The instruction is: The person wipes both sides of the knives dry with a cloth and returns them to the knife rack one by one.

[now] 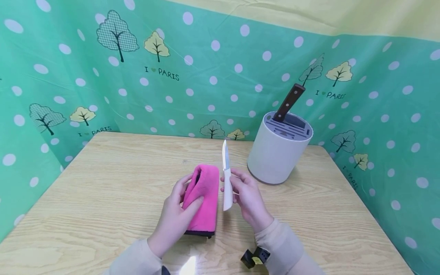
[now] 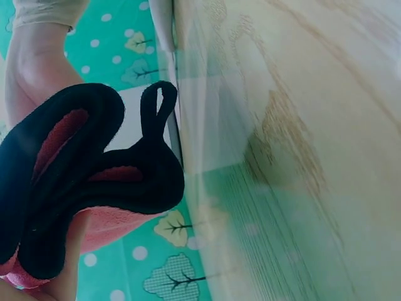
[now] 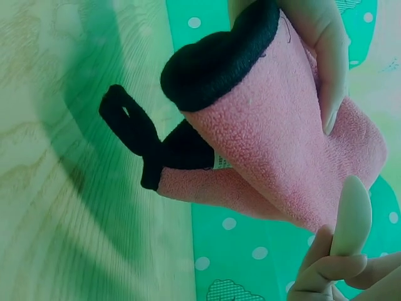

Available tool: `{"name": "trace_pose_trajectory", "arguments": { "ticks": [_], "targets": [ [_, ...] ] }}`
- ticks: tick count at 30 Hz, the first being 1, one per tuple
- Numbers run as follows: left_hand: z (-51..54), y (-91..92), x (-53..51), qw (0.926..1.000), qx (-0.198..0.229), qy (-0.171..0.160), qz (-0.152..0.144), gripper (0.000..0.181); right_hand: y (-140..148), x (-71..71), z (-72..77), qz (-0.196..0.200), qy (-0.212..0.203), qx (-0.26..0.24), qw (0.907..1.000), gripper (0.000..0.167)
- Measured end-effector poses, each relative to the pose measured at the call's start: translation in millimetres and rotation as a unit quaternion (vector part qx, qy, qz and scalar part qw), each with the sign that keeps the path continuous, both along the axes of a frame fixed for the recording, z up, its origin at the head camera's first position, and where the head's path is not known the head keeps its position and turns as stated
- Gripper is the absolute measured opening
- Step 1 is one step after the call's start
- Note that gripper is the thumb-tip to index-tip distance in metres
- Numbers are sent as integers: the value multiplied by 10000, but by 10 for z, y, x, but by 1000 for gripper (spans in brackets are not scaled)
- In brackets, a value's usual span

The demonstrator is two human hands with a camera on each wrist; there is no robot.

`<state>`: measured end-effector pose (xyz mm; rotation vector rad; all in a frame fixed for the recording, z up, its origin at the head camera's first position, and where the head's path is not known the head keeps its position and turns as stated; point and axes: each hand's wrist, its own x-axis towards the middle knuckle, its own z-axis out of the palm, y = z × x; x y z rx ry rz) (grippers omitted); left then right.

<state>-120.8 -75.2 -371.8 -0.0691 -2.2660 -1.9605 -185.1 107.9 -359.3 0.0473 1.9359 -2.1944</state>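
In the head view my left hand grips a folded pink cloth, its thumb across the front. The cloth has a black border and a small black hanging loop, clearest in the right wrist view. Just right of the cloth, my right hand holds a small knife by its white handle. The blade points up and away from me. In the head view a narrow gap separates knife and cloth. The left wrist view shows the cloth's folded black edge above the table.
A white round knife block stands at the back right of the wooden table. One dark brown-handled knife leans up out of its slots. Behind the table hangs a green dotted curtain.
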Motion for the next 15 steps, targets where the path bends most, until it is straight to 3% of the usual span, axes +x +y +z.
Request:
{"name": "trace_pose_trajectory", "arguments": {
  "ticks": [15],
  "targets": [
    [-17,-27,-22,10000,-28,72,-6,60,-31,0,-60,54,-91,98,9999,47]
  ]
}}
